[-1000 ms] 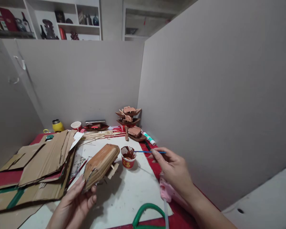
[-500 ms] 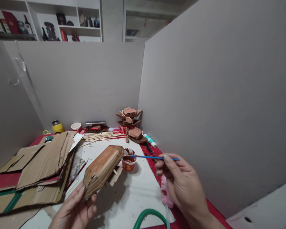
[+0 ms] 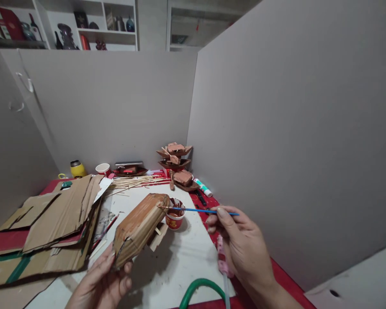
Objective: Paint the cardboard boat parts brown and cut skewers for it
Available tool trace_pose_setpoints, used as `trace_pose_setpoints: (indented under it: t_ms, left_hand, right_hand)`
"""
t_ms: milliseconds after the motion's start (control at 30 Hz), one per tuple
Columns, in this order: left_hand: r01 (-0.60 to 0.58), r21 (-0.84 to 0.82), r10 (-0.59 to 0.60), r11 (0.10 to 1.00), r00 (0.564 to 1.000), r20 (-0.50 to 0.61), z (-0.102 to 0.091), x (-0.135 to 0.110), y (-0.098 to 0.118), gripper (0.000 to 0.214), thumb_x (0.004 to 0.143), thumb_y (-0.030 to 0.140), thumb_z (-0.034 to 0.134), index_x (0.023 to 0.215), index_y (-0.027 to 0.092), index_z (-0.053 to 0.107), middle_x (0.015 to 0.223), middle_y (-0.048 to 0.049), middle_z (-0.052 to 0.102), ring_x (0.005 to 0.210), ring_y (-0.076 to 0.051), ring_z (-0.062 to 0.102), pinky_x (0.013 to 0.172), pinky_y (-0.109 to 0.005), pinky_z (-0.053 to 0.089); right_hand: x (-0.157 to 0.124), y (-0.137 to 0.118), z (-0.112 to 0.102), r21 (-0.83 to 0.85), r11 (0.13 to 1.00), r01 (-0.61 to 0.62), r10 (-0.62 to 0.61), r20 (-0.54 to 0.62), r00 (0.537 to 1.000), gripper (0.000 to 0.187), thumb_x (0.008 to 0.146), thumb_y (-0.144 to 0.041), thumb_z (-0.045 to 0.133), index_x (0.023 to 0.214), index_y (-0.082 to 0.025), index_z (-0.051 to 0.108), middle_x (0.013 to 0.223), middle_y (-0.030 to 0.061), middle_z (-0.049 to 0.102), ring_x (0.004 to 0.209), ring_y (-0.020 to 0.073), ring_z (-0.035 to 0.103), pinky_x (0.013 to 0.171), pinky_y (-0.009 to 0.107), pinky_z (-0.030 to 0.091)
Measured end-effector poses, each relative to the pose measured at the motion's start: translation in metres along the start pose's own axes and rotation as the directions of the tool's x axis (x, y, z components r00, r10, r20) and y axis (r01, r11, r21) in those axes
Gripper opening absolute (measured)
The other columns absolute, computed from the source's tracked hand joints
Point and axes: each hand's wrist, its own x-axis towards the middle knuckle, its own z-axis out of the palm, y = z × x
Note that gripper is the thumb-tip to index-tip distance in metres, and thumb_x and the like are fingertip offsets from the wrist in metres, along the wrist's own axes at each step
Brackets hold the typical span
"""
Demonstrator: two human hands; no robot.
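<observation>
My left hand (image 3: 104, 274) grips the near end of a cardboard model boat (image 3: 141, 221), held tilted above the table with its underside up. Brown paint covers the flat bottom; the side toward me is still bare cardboard. Between the thumb and fingers of my right hand (image 3: 241, 240) is a thin blue paintbrush (image 3: 199, 210). Its bristles touch the boat near the far end of the side edge. Just behind the boat stands a paper cup of brown paint (image 3: 175, 221), partly hidden by it.
Stacked cardboard sheets (image 3: 54, 223) lie on the left. Wooden sticks (image 3: 135, 183), a white cup (image 3: 103, 169) and a yellow jar (image 3: 77, 170) line the back. Brown model boats (image 3: 175, 154) are piled in the corner. A pink glue gun (image 3: 223, 262) and green tube (image 3: 201, 283) lie in front.
The brush tip has shifted slightly left along the boat's edge, and my right hand has moved a little left with it. The boat stays in my left hand at nearly the same tilt.
</observation>
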Motion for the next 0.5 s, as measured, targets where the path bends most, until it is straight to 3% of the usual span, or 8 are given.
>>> trace_pose_setpoints:
  t_ms: [200,300,400,500]
  left_hand:
    - [0.007,-0.014,-0.007,1.000,1.000,-0.007,0.000,0.002,0.000,0.046,0.075,0.000,0.071,0.118,0.016,0.068,0.089,-0.0076,0.078,0.066,-0.019,0.073,0.055,-0.028,0.061]
    - [0.006,-0.010,-0.006,1.000,1.000,-0.013,-0.001,0.003,0.000,0.048,0.076,0.000,0.070,0.120,0.018,0.067,0.087,-0.0065,0.078,0.066,-0.019,0.073,0.055,-0.028,0.061]
    - [-0.004,-0.002,0.004,1.000,1.000,-0.022,-0.001,0.003,-0.001,0.043,0.076,-0.001,0.070,0.116,0.017,0.068,0.087,-0.0068,0.078,0.065,-0.019,0.072,0.055,-0.028,0.061]
    - [-0.001,-0.002,0.001,1.000,1.000,-0.020,-0.002,0.003,-0.001,0.047,0.076,0.000,0.070,0.120,0.017,0.067,0.086,-0.0064,0.077,0.065,-0.019,0.072,0.055,-0.029,0.061]
  right_hand:
    - [-0.019,0.002,0.004,-0.031,0.999,-0.033,0.037,0.145,0.989,0.030,0.084,-0.049,0.077,0.083,-0.020,0.074,0.064,0.0031,0.074,0.055,0.0144,0.066,0.056,0.024,0.058]
    - [-0.026,-0.001,0.004,-0.041,0.999,-0.026,0.033,0.193,0.981,0.028,0.085,-0.048,0.077,0.082,-0.020,0.075,0.063,0.0030,0.073,0.055,0.0151,0.067,0.055,0.025,0.059]
    - [-0.023,-0.007,0.001,-0.081,0.996,0.045,-0.040,0.066,0.997,0.029,0.083,-0.050,0.078,0.082,-0.021,0.076,0.062,0.0030,0.074,0.053,0.0162,0.068,0.049,0.024,0.058]
    - [-0.016,-0.012,-0.002,-0.186,0.974,0.126,-0.145,-0.093,0.985,0.031,0.082,-0.053,0.077,0.083,-0.022,0.076,0.064,0.0046,0.076,0.049,0.0163,0.067,0.040,0.022,0.054]
